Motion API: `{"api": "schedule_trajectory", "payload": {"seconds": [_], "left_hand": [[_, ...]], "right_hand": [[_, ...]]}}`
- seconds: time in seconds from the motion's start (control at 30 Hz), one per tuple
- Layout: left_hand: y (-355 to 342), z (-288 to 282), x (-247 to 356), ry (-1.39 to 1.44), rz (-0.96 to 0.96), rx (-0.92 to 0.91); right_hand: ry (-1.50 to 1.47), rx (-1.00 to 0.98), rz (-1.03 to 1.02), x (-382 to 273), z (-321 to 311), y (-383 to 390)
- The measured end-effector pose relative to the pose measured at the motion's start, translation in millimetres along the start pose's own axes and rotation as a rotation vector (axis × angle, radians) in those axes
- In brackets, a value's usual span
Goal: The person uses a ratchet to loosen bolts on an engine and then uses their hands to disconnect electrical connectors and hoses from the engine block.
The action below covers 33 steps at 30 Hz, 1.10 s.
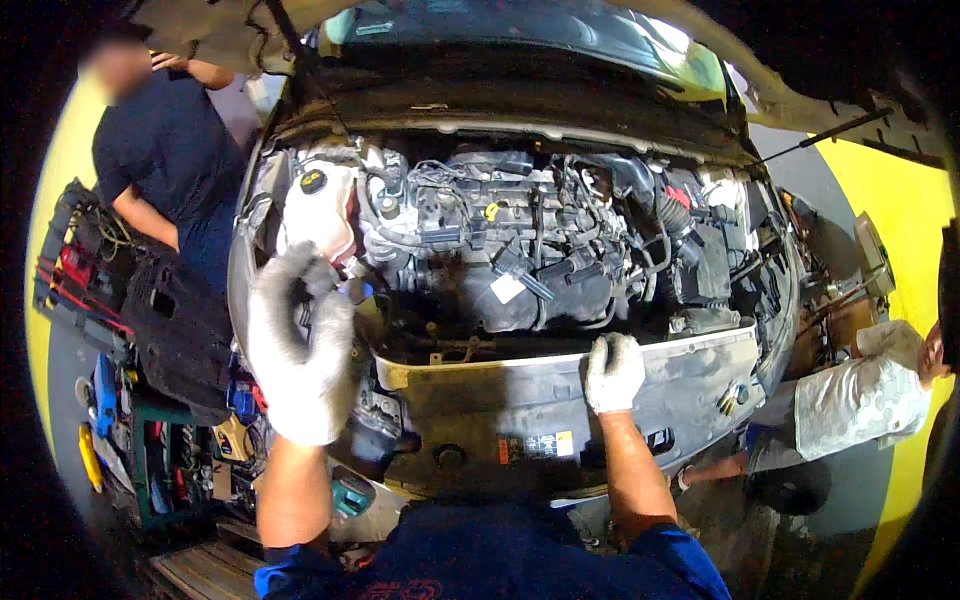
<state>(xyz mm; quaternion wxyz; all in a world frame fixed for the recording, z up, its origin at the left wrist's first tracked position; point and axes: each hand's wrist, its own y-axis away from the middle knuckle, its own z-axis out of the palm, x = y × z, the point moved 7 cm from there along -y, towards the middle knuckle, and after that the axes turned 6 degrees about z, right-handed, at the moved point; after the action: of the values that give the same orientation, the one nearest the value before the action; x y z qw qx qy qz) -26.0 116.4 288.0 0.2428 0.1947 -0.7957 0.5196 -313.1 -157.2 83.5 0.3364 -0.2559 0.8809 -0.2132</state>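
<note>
Gloved work at the front of an open engine bay: the dark panel [690, 390] is met at its upper edge by the right hand [613, 373].

The panel is seen across the bay's near side, in front of the engine [500, 225]; the left hand [302, 350] is raised near the pale reservoir [322, 215], thumb and fingers curved. The step in hand is judged to be handling along the panel's edge; steady right-hand contact and careful left-hand placement are called for next. Whether anything is grasped by either hand cannot be told, the left being blurred and the right's fingertips being hidden.
</note>
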Motion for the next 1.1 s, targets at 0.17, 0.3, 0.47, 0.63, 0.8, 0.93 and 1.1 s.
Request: {"api": "schedule_trajectory", "payload": {"seconds": [0.17, 0.3, 0.47, 0.63, 0.8, 0.93, 1.1], "left_hand": [[57, 124, -92, -0.026, -0.268, -0.551], [86, 248, -90, 0.031, -0.210, -1.106], [117, 352, -66, 0.193, -0.111, -1.098], [155, 378, -62, 0.301, -0.140, -1.184], [123, 374, -59, 0.331, -0.113, -0.981], [117, 371, -68, 0.306, -0.170, -0.990], [127, 373, -65, 0.397, -0.181, -1.129]], "right_hand": [[-0.049, 0.011, -0.021, -3, 5, 3], [-0.024, 0.031, -0.040, 4, 5, 4], [0.015, -0.036, -0.026, 2, 13, 1], [0.040, -0.111, 0.021, 4, 15, -4], [0.076, -0.208, 0.070, 9, 20, -1], [0.141, -0.300, 0.033, 16, 23, 1], [0.195, -0.431, 0.109, 14, 31, -23]]}}
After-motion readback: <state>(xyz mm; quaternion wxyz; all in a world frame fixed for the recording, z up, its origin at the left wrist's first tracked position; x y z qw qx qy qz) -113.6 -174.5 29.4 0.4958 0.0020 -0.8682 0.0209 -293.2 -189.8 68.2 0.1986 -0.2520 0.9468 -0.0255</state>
